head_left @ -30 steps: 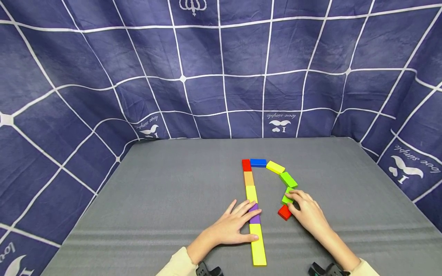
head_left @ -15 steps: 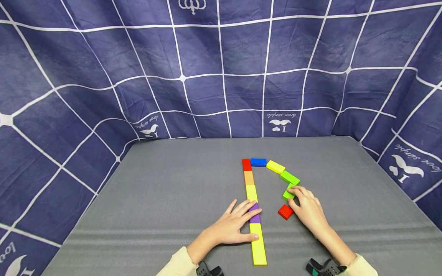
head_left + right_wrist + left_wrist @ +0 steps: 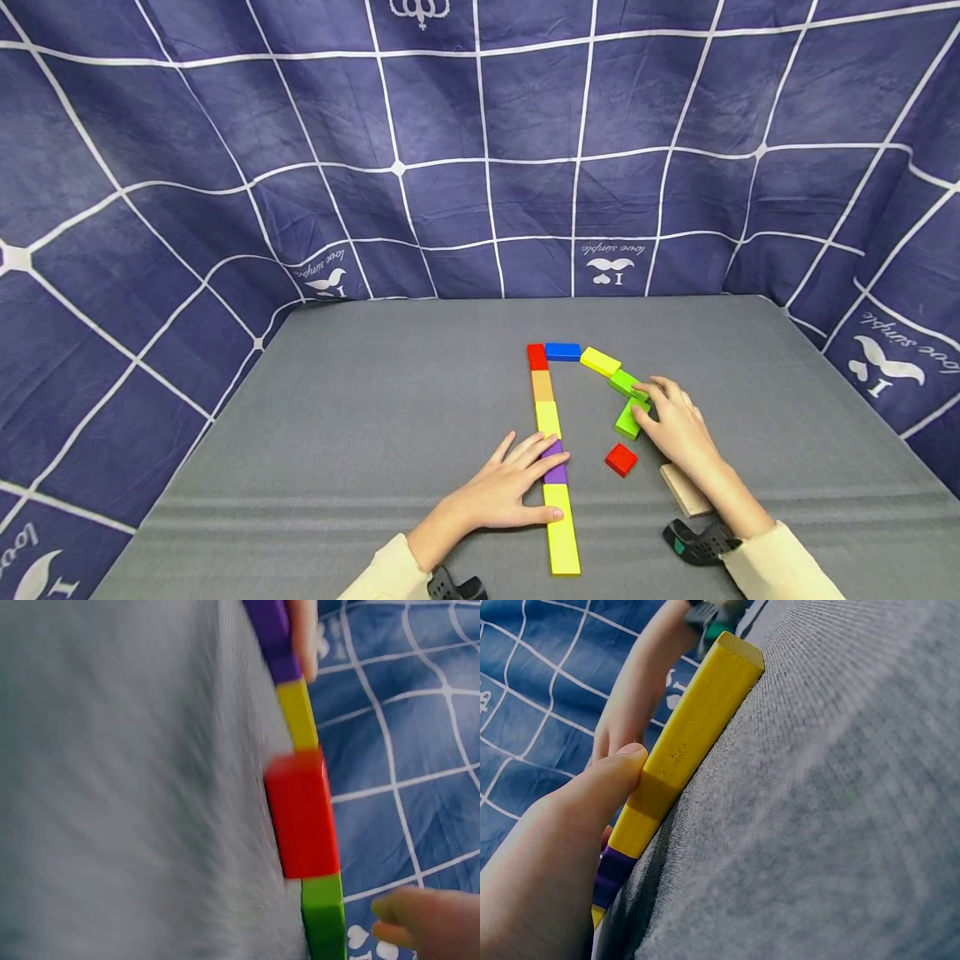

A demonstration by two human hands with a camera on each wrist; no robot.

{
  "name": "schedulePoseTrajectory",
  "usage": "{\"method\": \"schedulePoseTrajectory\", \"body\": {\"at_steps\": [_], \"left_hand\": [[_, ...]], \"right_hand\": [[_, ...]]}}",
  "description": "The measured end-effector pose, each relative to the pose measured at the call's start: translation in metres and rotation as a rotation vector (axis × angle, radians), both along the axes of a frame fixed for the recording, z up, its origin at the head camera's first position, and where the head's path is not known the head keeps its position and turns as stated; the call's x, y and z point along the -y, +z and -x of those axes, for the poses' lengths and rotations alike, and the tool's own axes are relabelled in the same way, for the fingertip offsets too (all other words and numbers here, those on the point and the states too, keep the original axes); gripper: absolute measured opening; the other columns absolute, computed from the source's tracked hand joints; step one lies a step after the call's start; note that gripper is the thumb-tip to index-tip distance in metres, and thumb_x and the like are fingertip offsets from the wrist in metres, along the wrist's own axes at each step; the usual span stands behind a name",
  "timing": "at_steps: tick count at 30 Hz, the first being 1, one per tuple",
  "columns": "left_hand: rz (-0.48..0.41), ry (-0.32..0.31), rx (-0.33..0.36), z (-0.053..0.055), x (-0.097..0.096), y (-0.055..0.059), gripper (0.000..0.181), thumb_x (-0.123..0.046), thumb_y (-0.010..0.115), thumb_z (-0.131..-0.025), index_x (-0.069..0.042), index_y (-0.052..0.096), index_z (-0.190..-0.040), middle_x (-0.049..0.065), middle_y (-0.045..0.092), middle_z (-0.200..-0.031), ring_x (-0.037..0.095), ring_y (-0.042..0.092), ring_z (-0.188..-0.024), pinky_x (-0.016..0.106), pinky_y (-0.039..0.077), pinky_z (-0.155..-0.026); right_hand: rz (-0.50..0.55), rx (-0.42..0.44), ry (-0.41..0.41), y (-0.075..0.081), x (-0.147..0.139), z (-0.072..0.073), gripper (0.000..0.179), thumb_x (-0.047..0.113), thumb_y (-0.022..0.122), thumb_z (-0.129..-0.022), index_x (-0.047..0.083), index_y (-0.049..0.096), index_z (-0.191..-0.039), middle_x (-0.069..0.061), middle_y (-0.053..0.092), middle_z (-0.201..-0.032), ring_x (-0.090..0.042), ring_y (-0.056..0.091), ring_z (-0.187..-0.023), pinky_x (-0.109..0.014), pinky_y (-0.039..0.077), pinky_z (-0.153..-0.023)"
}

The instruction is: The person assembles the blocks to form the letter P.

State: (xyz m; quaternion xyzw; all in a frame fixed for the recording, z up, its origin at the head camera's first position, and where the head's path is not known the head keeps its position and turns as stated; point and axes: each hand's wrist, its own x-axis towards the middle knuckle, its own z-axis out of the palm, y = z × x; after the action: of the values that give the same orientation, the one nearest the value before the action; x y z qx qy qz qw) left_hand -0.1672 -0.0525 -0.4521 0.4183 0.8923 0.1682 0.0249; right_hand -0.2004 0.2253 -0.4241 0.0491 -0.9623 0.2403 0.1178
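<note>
My left hand rests spread on a straight line of blocks. Its fingers touch the purple block, and its thumb lies on the long yellow block, also seen in the left wrist view. My right hand is over two green blocks on the right. Its fingertips are at the end of the far green block, with the thumb at the edge of the near green block. Below them a red block lies apart. In the right wrist view, thumb and finger appear separated, beside that red block.
The line continues away through a yellow block, an orange block and a small red block. A blue block and a yellow block curve rightward. A plain wooden block lies by my right wrist.
My right hand has shifted away and to the right, uncovering the wooden block. The green blocks have moved and turned, the near one slightly rightward. My left hand has stayed put.
</note>
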Motion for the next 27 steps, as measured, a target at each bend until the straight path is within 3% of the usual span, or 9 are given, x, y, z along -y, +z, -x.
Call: {"method": "schedulePoseTrajectory", "body": {"at_steps": [8, 12, 18, 27], "left_hand": [[0.003, 0.001, -0.003, -0.001, 0.001, -0.001, 0.066, -0.06, 0.043, -0.085, -0.032, 0.026, -0.142, -0.009, 0.02, -0.151, 0.014, 0.017, -0.141, 0.053, 0.014, -0.111], [0.006, -0.003, -0.011, -0.001, 0.0, -0.001, 0.066, -0.06, 0.043, -0.085, -0.032, 0.026, -0.142, -0.009, 0.02, -0.151, 0.014, 0.017, -0.14, 0.052, 0.014, -0.112], [0.003, -0.004, -0.019, -0.002, -0.001, -0.002, 0.066, -0.059, 0.045, -0.085, -0.031, 0.027, -0.142, -0.008, 0.022, -0.151, 0.013, 0.019, -0.14, 0.052, 0.015, -0.111], [0.004, 0.002, -0.013, 0.001, -0.002, 0.0, 0.066, -0.06, 0.044, -0.085, -0.032, 0.026, -0.142, -0.008, 0.02, -0.151, 0.014, 0.017, -0.141, 0.053, 0.014, -0.111]], "right_hand": [[-0.106, 0.132, 0.039, 0.004, 0.01, 0.037, 0.041, 0.021, 0.053, -0.088, 0.006, 0.051, -0.127, -0.026, 0.04, -0.132, -0.047, 0.041, -0.116, -0.062, 0.037, -0.087], [-0.148, 0.174, 0.03, 0.002, 0.014, 0.048, 0.042, 0.021, 0.054, -0.088, 0.007, 0.05, -0.127, -0.025, 0.042, -0.131, -0.045, 0.043, -0.116, -0.06, 0.038, -0.085], [-0.137, 0.165, 0.013, 0.0, 0.013, 0.053, 0.043, 0.017, 0.053, -0.087, 0.005, 0.049, -0.128, -0.023, 0.044, -0.13, -0.042, 0.044, -0.116, -0.059, 0.038, -0.084], [-0.065, 0.199, -0.09, 0.0, 0.011, 0.051, 0.048, 0.017, 0.056, -0.085, -0.002, 0.045, -0.127, -0.029, 0.045, -0.118, -0.039, 0.049, -0.1, -0.052, 0.043, -0.073]]}}
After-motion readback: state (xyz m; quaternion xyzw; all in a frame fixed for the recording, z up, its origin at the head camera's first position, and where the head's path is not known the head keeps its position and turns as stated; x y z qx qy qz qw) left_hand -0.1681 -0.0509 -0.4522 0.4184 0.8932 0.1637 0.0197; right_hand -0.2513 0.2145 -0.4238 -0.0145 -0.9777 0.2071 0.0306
